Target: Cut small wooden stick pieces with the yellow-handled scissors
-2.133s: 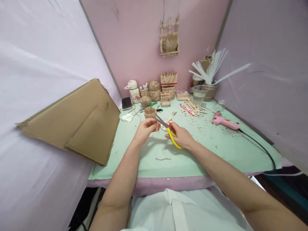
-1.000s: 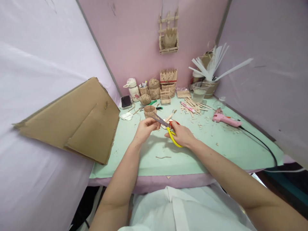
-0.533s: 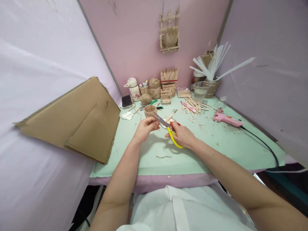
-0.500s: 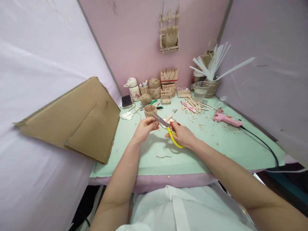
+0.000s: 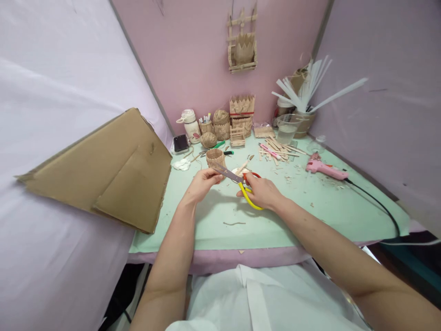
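Observation:
My right hand [image 5: 263, 191] grips a pair of scissors [image 5: 230, 174] with one yellow and one red handle. Their grey blades point up and left, over the fingertips of my left hand [image 5: 202, 185]. The left fingers are pinched together by the blades; whatever lies between them is too small to make out. Just behind the left hand stands a small round cup [image 5: 215, 157] faced with wooden pieces. A white round dish [image 5: 237, 170], partly hidden by the scissors, lies behind the right hand. Nearer to me, a short piece of twine [image 5: 234, 223] rests on the green tabletop [image 5: 275, 230].
A cardboard sheet [image 5: 131, 179] leans at the left. Wooden sticks [image 5: 280, 149] are scattered at the back right, near a pink glue gun [image 5: 325, 169] with a black cord. Along the back are a bottle [image 5: 190, 128], a twine ball [image 5: 208, 139] and a plastic cup [image 5: 286, 131].
My left hand has shifted slightly left and its fingers have turned a little. The scissors, still in my right hand, have barely moved.

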A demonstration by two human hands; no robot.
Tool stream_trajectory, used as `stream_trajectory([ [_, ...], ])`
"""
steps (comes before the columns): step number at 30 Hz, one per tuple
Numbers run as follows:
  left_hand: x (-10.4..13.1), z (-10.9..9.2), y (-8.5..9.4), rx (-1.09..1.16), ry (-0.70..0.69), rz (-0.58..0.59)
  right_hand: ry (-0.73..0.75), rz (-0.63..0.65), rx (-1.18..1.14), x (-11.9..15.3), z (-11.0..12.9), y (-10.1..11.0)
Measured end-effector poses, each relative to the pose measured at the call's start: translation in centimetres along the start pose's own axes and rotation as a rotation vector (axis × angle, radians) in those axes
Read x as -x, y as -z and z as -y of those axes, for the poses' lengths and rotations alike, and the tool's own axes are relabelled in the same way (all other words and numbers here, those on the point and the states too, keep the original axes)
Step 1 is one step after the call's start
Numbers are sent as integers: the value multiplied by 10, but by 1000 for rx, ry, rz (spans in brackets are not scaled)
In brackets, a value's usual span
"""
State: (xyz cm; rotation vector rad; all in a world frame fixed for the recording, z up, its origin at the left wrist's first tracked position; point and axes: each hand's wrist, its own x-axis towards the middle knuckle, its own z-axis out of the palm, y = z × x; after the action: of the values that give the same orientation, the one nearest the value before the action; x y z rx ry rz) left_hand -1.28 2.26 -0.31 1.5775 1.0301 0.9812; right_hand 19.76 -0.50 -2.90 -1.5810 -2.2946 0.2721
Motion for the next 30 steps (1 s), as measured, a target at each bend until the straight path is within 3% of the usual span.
stream_trajectory([
  [11, 3, -6, 5, -67, -4, 38, 12, 34, 23, 1, 1, 1],
  [19, 3, -6, 21, -18, 13, -67, 3, -12, -55, -1, -3, -2],
  [24, 3, -8, 15, 113, 75, -102, -69, -118, -123, -4, -12, -6],
  [30, 4, -10, 7, 166, 99, -80, -32, -82, -122, -2, -7, -8],
])
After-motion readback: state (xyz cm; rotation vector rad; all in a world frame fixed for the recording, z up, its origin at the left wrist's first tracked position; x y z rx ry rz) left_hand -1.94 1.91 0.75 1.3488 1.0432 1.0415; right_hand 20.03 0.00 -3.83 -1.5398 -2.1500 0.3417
